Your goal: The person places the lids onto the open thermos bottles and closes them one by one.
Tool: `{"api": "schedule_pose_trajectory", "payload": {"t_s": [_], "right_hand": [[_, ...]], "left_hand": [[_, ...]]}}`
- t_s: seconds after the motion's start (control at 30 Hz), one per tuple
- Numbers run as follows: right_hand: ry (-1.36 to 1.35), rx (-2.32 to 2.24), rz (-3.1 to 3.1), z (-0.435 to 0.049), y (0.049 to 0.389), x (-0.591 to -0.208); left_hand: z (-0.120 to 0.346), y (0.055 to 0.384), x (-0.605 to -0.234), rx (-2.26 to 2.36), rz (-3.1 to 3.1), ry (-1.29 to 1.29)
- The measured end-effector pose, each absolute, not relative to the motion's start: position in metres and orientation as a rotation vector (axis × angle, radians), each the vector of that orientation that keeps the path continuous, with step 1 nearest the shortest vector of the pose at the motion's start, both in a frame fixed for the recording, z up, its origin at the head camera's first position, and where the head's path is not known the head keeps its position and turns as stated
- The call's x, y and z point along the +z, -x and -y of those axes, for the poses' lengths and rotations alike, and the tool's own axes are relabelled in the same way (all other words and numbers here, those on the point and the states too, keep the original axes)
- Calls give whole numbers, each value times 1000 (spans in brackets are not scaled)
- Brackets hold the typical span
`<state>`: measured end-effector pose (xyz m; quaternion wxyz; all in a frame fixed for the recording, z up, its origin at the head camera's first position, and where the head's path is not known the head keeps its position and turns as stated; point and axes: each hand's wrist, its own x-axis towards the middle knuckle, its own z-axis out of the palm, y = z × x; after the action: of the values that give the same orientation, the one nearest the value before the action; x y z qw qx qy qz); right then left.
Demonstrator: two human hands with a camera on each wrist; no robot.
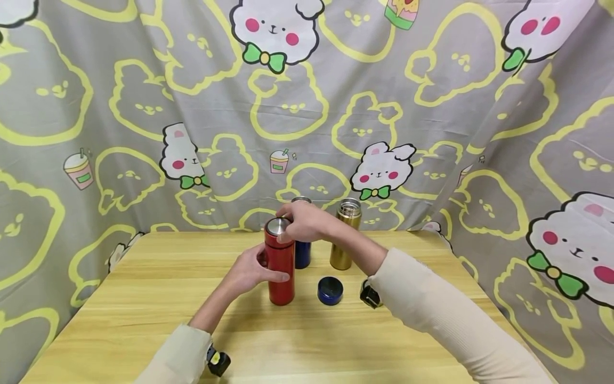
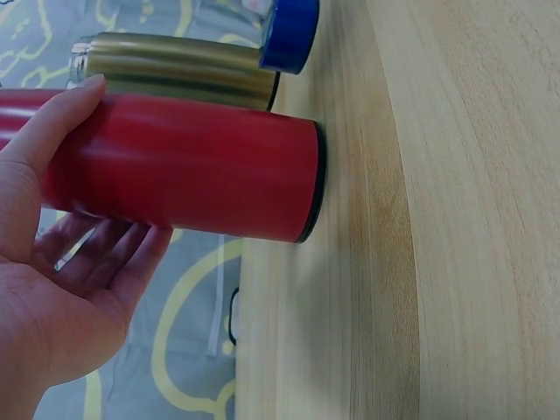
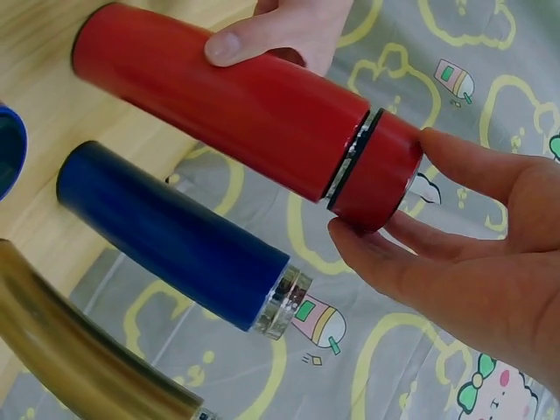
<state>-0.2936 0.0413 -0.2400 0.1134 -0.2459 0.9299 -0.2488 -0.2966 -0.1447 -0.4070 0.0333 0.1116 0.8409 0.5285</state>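
A red thermos stands upright on the table, with my left hand gripping its body, thumb across the front. My right hand pinches the red lid by its rim from above. A thin silver band shows between lid and body in the right wrist view. Behind the red thermos is a blue thermos, its bare silver neck showing. To the right stands a gold thermos, also lidless. In front of these lies a blue lid.
A wooden table carries all the bottles. A patterned grey curtain hangs close behind its far edge. Black wrist cameras are worn on both arms, the left camera low over the table.
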Motion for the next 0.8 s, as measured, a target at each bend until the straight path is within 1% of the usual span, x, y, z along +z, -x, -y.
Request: {"api": "schedule_pose_trajectory", "payload": {"t_s": [0.47, 0.8], "right_hand": [[696, -779, -2918, -41, 293, -255], [645, -767, -2843, -42, 294, -249]], "left_hand": [[145, 299, -408, 1614, -2596, -332], [145, 299, -409, 1609, -2597, -306]]}}
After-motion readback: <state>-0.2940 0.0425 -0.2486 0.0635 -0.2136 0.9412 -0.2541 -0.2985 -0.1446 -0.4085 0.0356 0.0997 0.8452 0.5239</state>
